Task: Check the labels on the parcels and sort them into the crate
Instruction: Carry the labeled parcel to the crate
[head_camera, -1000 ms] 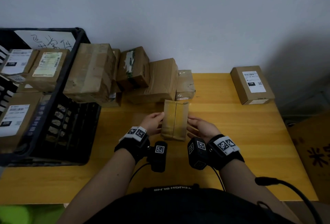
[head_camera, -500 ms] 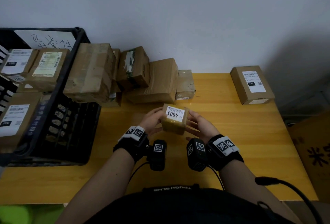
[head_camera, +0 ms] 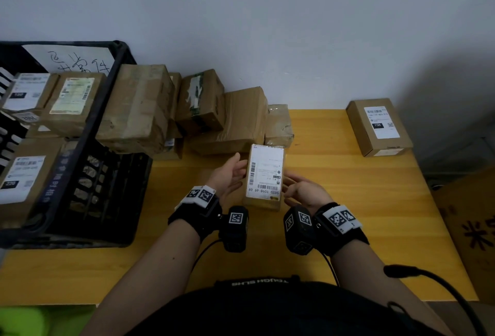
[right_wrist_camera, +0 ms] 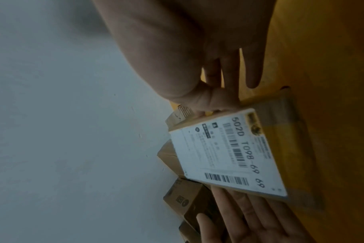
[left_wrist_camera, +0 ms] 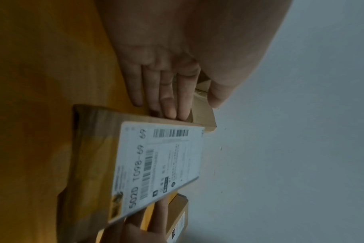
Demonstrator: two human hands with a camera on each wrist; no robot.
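A small brown parcel (head_camera: 265,175) hangs above the yellow table (head_camera: 361,215), its large white shipping label turned up at me. The left hand (head_camera: 230,175) presses straight fingers (left_wrist_camera: 166,98) flat against the parcel's left side, thumb spread away. The right hand (head_camera: 300,188) pinches the parcel's right edge near the close corner, thumb (right_wrist_camera: 208,102) on top and fingers underneath. The label (left_wrist_camera: 156,161) reads "502D T098-69 69" in both wrist views (right_wrist_camera: 229,152). A black plastic crate (head_camera: 112,201) stands at the left, holding several labelled parcels (head_camera: 72,97).
Several unsorted brown parcels (head_camera: 142,105) are piled against the wall between the crate and the table's middle. One labelled box (head_camera: 379,126) lies alone at the far right corner. A large cardboard carton (head_camera: 471,228) stands off the table's right edge.
The parcel was rotated between the hands: first a plain taped side faced up, then a short end with a small label, now the large shipping label. The hands stayed in place.
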